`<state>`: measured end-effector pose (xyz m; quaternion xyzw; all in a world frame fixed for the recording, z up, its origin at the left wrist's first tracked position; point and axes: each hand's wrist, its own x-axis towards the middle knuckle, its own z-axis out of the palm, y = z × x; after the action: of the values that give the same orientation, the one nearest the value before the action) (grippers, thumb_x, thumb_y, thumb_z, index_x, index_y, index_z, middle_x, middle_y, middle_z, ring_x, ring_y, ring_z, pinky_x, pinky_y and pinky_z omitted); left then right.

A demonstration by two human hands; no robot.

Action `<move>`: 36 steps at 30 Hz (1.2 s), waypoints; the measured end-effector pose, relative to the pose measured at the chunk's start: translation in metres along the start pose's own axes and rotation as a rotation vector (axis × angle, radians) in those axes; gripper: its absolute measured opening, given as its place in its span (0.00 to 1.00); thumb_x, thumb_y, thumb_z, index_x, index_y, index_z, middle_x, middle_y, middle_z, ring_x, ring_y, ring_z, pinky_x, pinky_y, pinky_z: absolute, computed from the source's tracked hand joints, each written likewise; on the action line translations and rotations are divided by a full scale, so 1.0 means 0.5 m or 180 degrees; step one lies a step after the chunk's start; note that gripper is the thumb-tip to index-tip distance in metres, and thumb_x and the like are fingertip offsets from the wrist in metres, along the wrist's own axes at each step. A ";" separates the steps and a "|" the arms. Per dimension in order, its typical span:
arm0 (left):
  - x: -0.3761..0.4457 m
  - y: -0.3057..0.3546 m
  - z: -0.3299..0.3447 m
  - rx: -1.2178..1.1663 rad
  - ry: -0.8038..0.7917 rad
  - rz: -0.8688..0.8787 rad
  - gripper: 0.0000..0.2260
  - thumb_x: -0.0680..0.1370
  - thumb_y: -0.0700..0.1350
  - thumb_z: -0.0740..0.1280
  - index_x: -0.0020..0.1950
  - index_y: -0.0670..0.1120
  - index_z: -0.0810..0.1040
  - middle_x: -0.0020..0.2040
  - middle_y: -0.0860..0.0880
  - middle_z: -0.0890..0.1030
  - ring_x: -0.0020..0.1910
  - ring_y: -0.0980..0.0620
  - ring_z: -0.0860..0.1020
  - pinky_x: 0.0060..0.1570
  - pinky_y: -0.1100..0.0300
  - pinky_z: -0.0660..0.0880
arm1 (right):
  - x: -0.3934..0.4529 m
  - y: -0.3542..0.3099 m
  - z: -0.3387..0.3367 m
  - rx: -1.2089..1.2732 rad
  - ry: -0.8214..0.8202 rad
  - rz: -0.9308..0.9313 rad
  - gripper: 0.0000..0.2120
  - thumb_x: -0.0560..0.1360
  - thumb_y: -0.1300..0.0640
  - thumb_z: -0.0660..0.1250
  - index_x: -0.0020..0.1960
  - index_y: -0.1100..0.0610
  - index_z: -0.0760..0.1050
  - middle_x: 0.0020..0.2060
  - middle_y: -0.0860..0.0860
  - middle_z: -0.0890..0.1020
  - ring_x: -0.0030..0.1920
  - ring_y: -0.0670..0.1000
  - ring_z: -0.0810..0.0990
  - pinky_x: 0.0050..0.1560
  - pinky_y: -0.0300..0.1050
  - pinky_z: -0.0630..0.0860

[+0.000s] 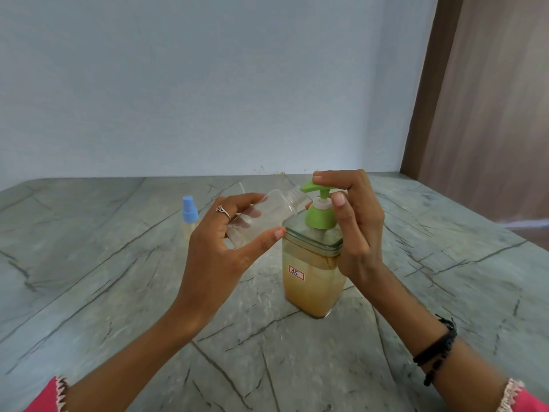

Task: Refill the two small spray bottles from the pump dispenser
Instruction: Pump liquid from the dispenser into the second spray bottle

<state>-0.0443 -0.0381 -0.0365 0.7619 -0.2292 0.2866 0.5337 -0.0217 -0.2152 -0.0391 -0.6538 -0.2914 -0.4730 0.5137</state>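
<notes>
Left hand (219,248) grips uncapped clear bottle (261,217), tilted, neck touching green pump nozzle (310,187). Right hand (353,221) fingers curl over pump head of dispenser (312,272), centre of table (89,263). Advice: keep mouth under spout, press slowly. Blue-capped bottle (190,217) stands far left.

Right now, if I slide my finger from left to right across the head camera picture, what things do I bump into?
Blue-capped spray bottle → left hand holding the open clear bottle → green-topped pump dispenser → right hand on the pump.
</notes>
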 end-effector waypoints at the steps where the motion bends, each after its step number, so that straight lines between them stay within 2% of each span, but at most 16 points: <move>1: 0.000 0.001 -0.001 -0.0006 0.0004 0.0002 0.21 0.64 0.62 0.68 0.56 0.60 0.75 0.48 0.57 0.79 0.48 0.57 0.78 0.46 0.73 0.73 | 0.001 0.000 0.000 0.0017 0.0009 0.0013 0.11 0.78 0.56 0.53 0.52 0.54 0.74 0.48 0.53 0.77 0.48 0.43 0.77 0.47 0.36 0.72; 5: 0.000 0.003 0.000 -0.0034 0.0001 0.0002 0.22 0.64 0.61 0.69 0.56 0.59 0.75 0.47 0.57 0.79 0.48 0.57 0.78 0.46 0.73 0.72 | 0.007 -0.001 0.000 0.0041 0.0043 0.0081 0.10 0.78 0.55 0.54 0.49 0.51 0.75 0.46 0.52 0.77 0.48 0.43 0.78 0.47 0.34 0.71; 9: -0.002 0.000 0.002 -0.0025 -0.0012 -0.0023 0.22 0.64 0.61 0.69 0.56 0.58 0.75 0.47 0.57 0.79 0.48 0.56 0.78 0.46 0.73 0.73 | 0.013 -0.004 0.000 0.0037 0.0085 0.0112 0.11 0.78 0.54 0.55 0.47 0.50 0.76 0.43 0.53 0.78 0.45 0.49 0.79 0.44 0.37 0.73; 13: -0.004 0.001 0.005 -0.0033 -0.0033 -0.0030 0.22 0.64 0.61 0.69 0.56 0.58 0.76 0.48 0.57 0.79 0.49 0.57 0.77 0.47 0.71 0.73 | 0.016 -0.008 0.003 0.0034 0.0122 0.0086 0.11 0.78 0.55 0.55 0.45 0.50 0.76 0.41 0.44 0.77 0.44 0.51 0.79 0.43 0.36 0.72; 16: -0.005 0.000 0.006 -0.0056 -0.0032 -0.0038 0.22 0.64 0.61 0.69 0.56 0.59 0.76 0.48 0.56 0.79 0.49 0.56 0.78 0.47 0.70 0.74 | 0.019 -0.010 0.004 0.0112 0.0138 0.0140 0.11 0.78 0.53 0.56 0.46 0.47 0.77 0.40 0.41 0.77 0.45 0.52 0.79 0.42 0.40 0.73; 19: -0.006 -0.002 0.005 -0.0042 -0.0018 -0.0048 0.22 0.64 0.61 0.69 0.57 0.58 0.76 0.48 0.56 0.79 0.49 0.55 0.78 0.47 0.70 0.74 | 0.019 -0.012 0.005 0.0177 0.0154 0.0187 0.10 0.78 0.52 0.57 0.46 0.46 0.77 0.40 0.43 0.78 0.44 0.55 0.79 0.41 0.44 0.74; 23: -0.004 0.000 0.007 -0.0075 -0.0021 -0.0055 0.21 0.64 0.61 0.69 0.56 0.59 0.75 0.48 0.56 0.79 0.49 0.55 0.78 0.47 0.70 0.74 | 0.020 -0.013 0.002 0.0023 0.0113 0.0182 0.12 0.77 0.52 0.59 0.43 0.54 0.78 0.39 0.55 0.78 0.41 0.51 0.79 0.38 0.36 0.72; 25: -0.002 -0.001 0.009 -0.0076 -0.0014 -0.0071 0.21 0.64 0.62 0.69 0.55 0.60 0.75 0.48 0.55 0.79 0.49 0.55 0.78 0.47 0.68 0.75 | 0.021 -0.013 0.000 -0.0103 0.0042 0.0183 0.14 0.76 0.53 0.60 0.41 0.61 0.79 0.38 0.55 0.77 0.38 0.45 0.77 0.38 0.31 0.69; 27: -0.001 -0.001 0.010 -0.0120 -0.0005 -0.0106 0.21 0.63 0.62 0.69 0.54 0.61 0.75 0.48 0.55 0.79 0.49 0.55 0.78 0.47 0.67 0.76 | 0.021 -0.014 -0.002 -0.0178 -0.0019 0.0222 0.16 0.76 0.53 0.61 0.39 0.64 0.78 0.37 0.55 0.77 0.37 0.43 0.75 0.38 0.28 0.68; 29: 0.001 0.000 0.012 -0.0135 0.0000 -0.0084 0.21 0.63 0.62 0.70 0.54 0.61 0.75 0.48 0.55 0.79 0.49 0.55 0.79 0.47 0.69 0.75 | 0.023 -0.015 -0.003 -0.0181 -0.0027 0.0264 0.17 0.76 0.53 0.62 0.39 0.66 0.78 0.37 0.54 0.76 0.36 0.41 0.75 0.37 0.27 0.68; 31: 0.002 0.001 0.012 -0.0127 0.0011 -0.0076 0.21 0.62 0.61 0.72 0.54 0.61 0.75 0.48 0.55 0.79 0.48 0.55 0.78 0.46 0.71 0.74 | 0.021 -0.015 -0.003 -0.0150 0.0013 0.0265 0.16 0.76 0.52 0.62 0.39 0.64 0.78 0.37 0.53 0.77 0.36 0.41 0.75 0.37 0.28 0.68; 34: 0.002 -0.001 0.010 -0.0133 0.0017 -0.0062 0.21 0.63 0.62 0.70 0.54 0.61 0.75 0.48 0.56 0.79 0.48 0.56 0.78 0.45 0.71 0.74 | 0.015 -0.014 0.000 -0.0059 0.0050 0.0309 0.11 0.76 0.53 0.61 0.44 0.56 0.79 0.41 0.49 0.79 0.39 0.45 0.78 0.37 0.36 0.73; 36: 0.002 -0.001 0.009 -0.0149 0.0007 -0.0071 0.21 0.62 0.60 0.72 0.54 0.61 0.75 0.48 0.56 0.79 0.49 0.56 0.78 0.45 0.72 0.73 | 0.014 -0.013 0.001 0.0030 0.0068 0.0329 0.08 0.76 0.55 0.60 0.46 0.51 0.78 0.44 0.47 0.79 0.41 0.46 0.79 0.37 0.38 0.73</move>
<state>-0.0422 -0.0424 -0.0373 0.7514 -0.2267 0.2761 0.5548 -0.0247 -0.2137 -0.0302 -0.6605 -0.2539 -0.4514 0.5436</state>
